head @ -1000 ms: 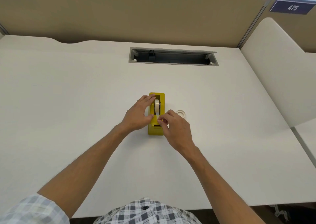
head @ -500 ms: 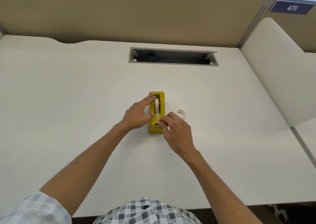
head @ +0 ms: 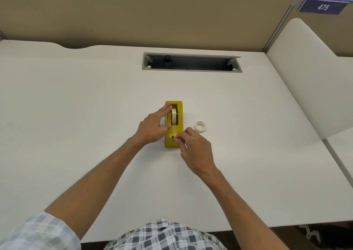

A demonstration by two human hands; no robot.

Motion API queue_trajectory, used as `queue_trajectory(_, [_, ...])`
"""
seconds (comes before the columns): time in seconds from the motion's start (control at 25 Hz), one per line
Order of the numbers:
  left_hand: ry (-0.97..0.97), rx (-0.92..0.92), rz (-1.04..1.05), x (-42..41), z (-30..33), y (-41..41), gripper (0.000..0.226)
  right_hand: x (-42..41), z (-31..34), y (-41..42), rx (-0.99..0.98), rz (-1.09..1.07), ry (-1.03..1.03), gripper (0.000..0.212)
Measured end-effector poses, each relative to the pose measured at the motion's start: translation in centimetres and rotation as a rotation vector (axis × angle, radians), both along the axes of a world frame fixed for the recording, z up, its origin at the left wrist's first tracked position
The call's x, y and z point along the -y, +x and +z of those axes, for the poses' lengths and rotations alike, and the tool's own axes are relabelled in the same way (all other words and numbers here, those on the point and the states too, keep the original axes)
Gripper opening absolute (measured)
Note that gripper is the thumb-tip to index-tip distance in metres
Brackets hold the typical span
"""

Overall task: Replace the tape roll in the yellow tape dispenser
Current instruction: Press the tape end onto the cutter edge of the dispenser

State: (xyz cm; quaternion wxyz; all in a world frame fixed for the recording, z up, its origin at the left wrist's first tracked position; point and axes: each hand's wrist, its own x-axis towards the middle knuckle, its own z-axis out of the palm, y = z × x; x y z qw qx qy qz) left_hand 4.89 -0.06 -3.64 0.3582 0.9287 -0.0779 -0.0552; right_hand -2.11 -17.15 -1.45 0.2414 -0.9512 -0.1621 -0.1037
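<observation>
From my head cam: yellow tape dispenser sits mid-bench, roll seated inside. My left hand lies flat along its side, fingers loose. Right hand fingers pinch the tape strip at the cutter. Spare ring lies nearby.

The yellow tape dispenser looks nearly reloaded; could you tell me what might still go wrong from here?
The right hand pinches the loose tape strip low over the yellow tape dispenser; it could sag and stick to the body short of the cutter. The left hand only braces one side, so a hard pull might slide the dispenser or lift the new roll.
</observation>
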Motion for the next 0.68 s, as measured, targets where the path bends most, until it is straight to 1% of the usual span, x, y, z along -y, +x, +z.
queue_trajectory(0.28, [-0.011,-0.001,0.006,0.0,0.0,0.0,0.067,-0.2,-0.8,-0.1,0.108,0.011,-0.085,0.003])
queue_trajectory(0.48, [-0.01,0.001,-0.006,0.2,0.1,-0.3,0.067,-0.2,-2.2,-0.3,0.192,-0.006,-0.065,0.002])
queue_trajectory(0.6, [0.053,0.058,0.039,0.5,-0.3,-1.1,0.067,-0.3,-2.9,-0.3,0.259,-0.005,-0.065,0.003])
queue_trajectory(0.68, [0.028,0.169,0.147,0.7,-0.6,-2.1,0.06,-0.2,-3.1,-0.4,0.297,0.0,-0.073,0.004])
